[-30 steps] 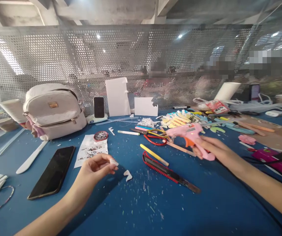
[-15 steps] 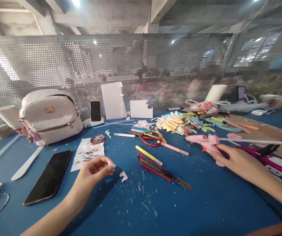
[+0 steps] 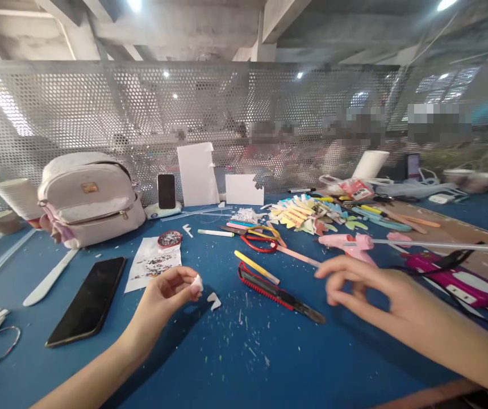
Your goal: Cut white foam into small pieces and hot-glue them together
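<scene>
Between thumb and fingertips, my left hand [image 3: 167,292] pinches a small white piece [image 3: 197,282], perhaps foam or card. Just right of it, a second white cut piece [image 3: 214,301] lies on the blue table. My right hand [image 3: 365,292] hovers over the table with fingers apart and holds nothing. Behind it the pink glue gun [image 3: 348,242] rests on the table, a long clear glue stick [image 3: 431,245] jutting from its rear. A red and black utility knife [image 3: 278,289] lies between my hands, near a yellow marker [image 3: 256,267]. Beyond them are red-handled scissors [image 3: 261,244].
A black phone [image 3: 88,301] and a white plastic knife [image 3: 50,278] lie left. A pale backpack [image 3: 90,199] stands behind them. Paper with beads [image 3: 141,250] is near my left hand. A heap of coloured paper pieces [image 3: 303,213] lies back centre; a magenta power strip [image 3: 461,278] sits right.
My right hand has let go of the pink glue gun and moved toward me and slightly left. My left hand still holds the white piece, which is turned slightly.
</scene>
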The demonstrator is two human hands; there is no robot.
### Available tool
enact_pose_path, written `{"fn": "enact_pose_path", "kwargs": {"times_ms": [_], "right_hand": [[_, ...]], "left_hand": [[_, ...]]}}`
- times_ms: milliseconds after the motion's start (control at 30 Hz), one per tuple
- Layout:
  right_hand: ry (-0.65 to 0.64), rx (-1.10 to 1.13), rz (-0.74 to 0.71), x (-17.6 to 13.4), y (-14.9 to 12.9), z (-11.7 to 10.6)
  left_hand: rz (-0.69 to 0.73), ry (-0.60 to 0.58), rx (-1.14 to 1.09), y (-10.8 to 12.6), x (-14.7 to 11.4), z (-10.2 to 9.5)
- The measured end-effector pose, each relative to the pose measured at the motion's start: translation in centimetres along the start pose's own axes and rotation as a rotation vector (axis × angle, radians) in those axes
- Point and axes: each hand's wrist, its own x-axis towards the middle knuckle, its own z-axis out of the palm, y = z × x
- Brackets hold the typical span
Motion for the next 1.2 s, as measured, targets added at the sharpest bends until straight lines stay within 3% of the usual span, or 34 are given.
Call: {"fn": "enact_pose_path", "kwargs": {"times_ms": [33, 100, 233, 333, 433, 633, 900, 1067, 1200], "right_hand": [[-0.147, 0.088, -0.045, 1.2, -1.6, 0.6], [-0.29, 0.278, -0.107, 3.7, -4.5, 2.2], [-0.408, 0.565, -0.266, 8.3, -8.3, 6.6], [-0.501, 0.572, -0.311, 10.8, -9.7, 9.7], [-0.601, 0.512, -0.371, 12.0, -10.1, 11.4], [-0.616, 0.752, -0.5, 11.4, -10.2, 12.0], [-0.532, 0.828, -0.58, 10.2, -10.5, 12.2], [-0.469, 0.74, -0.46, 10.9, -10.1, 11.2], [-0.493, 0.661, -0.445, 12.1, -9.1, 11.1]], "left_hand": [[0.009, 0.0, -0.012, 0.0, 0.0, 0.1], [0.025, 0.008, -0.042, -0.2, -0.1, 0.3], [0.032, 0.018, -0.121, -0.5, -0.2, 0.5], [0.021, -0.014, -0.176, -0.7, -0.3, 0.4], [0.015, -0.035, -0.222, -0.6, -0.3, 0.0], [-0.026, -0.113, -0.314, -0.6, -0.5, -0.1], [-0.085, -0.252, -0.382, -0.6, -0.9, 0.0], [-0.026, -0.116, -0.227, 0.2, -0.9, -0.2], [0.01, 0.006, -0.113, 0.4, -0.9, -0.2]]}}
